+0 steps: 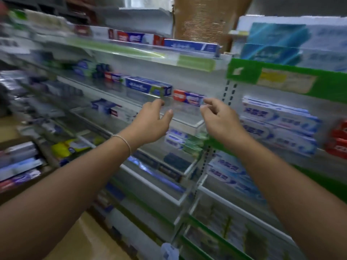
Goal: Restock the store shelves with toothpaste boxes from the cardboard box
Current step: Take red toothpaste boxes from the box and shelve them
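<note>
While ungrasped, toothpaste box between hands.

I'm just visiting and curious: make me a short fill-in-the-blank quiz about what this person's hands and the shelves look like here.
1. The bracelet is on the ____ wrist.
2. Both hands, left hand and right hand, hold ____.
3. The red-and-blue toothpaste box lies on the shelf just beyond the ____ hand.
4. The price strip on the right-hand unit is ____.

Missing words: left; nothing; right; green
</note>
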### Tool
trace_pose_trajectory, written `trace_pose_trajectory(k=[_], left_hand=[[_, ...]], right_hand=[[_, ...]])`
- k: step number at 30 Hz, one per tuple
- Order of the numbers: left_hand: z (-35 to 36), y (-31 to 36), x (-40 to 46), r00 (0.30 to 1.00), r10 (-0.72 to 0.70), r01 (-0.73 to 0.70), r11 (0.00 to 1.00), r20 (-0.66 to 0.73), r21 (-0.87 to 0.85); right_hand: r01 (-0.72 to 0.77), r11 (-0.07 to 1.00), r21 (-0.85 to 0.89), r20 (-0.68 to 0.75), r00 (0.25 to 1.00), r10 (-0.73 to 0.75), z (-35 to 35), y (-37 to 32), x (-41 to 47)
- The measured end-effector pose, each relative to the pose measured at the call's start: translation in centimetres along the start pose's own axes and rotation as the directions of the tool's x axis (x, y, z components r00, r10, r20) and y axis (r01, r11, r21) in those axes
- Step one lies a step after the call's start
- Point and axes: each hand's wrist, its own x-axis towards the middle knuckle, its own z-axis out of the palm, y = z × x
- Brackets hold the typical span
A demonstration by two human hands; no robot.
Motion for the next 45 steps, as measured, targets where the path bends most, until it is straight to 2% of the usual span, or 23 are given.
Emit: trace_pose_trajectory(k=[5, 9, 14, 19, 24, 27, 31, 39, 45], left_hand=[[-4.9, -7.7, -1.9, 0.993, -0.117, 0.120, 0.985, -0.032, 0.123], [-8.3, -12.8, -3.9, 0.971, -0.211, 0.230, 0.951, -0.109, 0.206], [-11.5, -18.8, -5.9, 0.929, -0.325, 0.359, 0.909, -0.178, 0.213], [-14.2, -24.5, -6.9, 0.868, -0.428, 0.480, 0.853, -0.252, 0.204], [-16.8, -30.5, -6.2, 0.765, -0.560, 0.612, 0.787, -0.319, 0.085], [-18.3, -34.5, -4.9, 0.665, -0.667, 0.692, 0.720, -0.337, -0.060], [-19.2, -40.8, -3.2, 0.564, -0.757, 0.728, 0.644, -0.330, -0.234], [-20.2, -48.8, -1.2, 0.407, -0.827, 0.767, 0.540, -0.389, -0.346], [-21.3, -54.3, -0.3, 0.346, -0.849, 0.807, 0.486, -0.398, -0.335]], right_hand=[[0.040, 0.999, 0.036, 0.134, 0.990, -0.045, 7.8, -3.2, 1.2], [0.079, 0.993, 0.088, 0.208, 0.973, -0.096, 13.1, -5.4, 1.8], [0.112, 0.981, 0.156, 0.314, 0.936, -0.157, 20.8, -7.9, 3.1], [0.099, 0.971, 0.218, 0.473, 0.859, -0.194, 29.3, -10.2, 4.6], [0.073, 0.968, 0.242, 0.556, 0.807, -0.200, 37.9, -11.4, 7.3], [0.045, 0.965, 0.259, 0.595, 0.779, -0.196, 42.8, -11.9, 9.9], [-0.009, 0.968, 0.249, 0.672, 0.722, -0.167, 48.7, -12.0, 13.8], [-0.129, 0.951, 0.281, 0.752, 0.645, -0.134, 58.5, -12.4, 19.1], [-0.148, 0.953, 0.264, 0.789, 0.602, -0.125, 64.8, -13.2, 20.6]])
